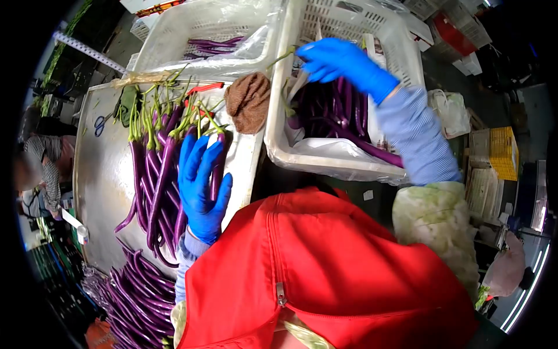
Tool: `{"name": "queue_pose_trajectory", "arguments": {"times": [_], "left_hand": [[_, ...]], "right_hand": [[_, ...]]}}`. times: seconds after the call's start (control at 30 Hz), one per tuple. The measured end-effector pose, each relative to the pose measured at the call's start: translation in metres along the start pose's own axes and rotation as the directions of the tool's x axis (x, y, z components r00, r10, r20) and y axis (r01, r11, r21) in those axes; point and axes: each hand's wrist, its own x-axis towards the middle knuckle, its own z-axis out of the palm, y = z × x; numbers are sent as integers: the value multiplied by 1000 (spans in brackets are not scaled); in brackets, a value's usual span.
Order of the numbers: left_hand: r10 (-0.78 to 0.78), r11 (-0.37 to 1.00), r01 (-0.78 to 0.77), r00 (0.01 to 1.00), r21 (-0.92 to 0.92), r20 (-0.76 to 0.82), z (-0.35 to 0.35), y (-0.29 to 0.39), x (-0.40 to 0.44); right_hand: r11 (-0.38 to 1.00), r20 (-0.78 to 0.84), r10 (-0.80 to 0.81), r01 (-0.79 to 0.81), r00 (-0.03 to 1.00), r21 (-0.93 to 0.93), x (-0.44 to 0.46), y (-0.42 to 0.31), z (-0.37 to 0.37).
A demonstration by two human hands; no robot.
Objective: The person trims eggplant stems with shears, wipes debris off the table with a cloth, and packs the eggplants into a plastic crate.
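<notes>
My left hand (200, 186), in a blue glove, has its fingers spread over the right side of a row of long purple eggplants (152, 180) on the metal table. One eggplant (217, 166) lies just right of its fingers, green stem upward. My right hand (349, 67), gloved the same way, is above a white plastic crate (343, 168). A green eggplant stem (283, 57) sticks out at its fingertips; the rest of that eggplant is hidden by the hand. More eggplants (334, 113) fill the crate under it, beside plastic lining and printed paper.
A brown cloth (248, 103) and a red-handled tool (204, 88) lie at the table's (102, 174) back edge, scissors (102, 124) at left. Another crate (203, 23) stands behind. An eggplant heap (139, 296) lies front left. A person (52, 160) is at far left.
</notes>
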Motion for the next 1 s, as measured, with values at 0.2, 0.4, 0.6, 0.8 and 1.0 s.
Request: {"name": "queue_pose_trajectory", "arguments": {"times": [0.2,0.4,0.6,0.8,1.0], "left_hand": [[319,947,-304,931,-107,180,61,21,88],[108,932,42,917,-360,385,123,23,85],[-421,194,640,739,-743,526,156,44,68],[-591,-148,719,487,-679,643,159,41,72],[-630,-75,829,391,-554,670,175,25,81]], "right_hand": [[356,272,145,206,951,-911,-58,160,-151],[158,568,158,547,808,-822,-149,138,-91],[81,810,7,807,586,-585,-132,161,-96],[239,902,-108,892,418,-384,-115,156,-88],[489,859,-157,794,487,-361,-93,135,-104]]}}
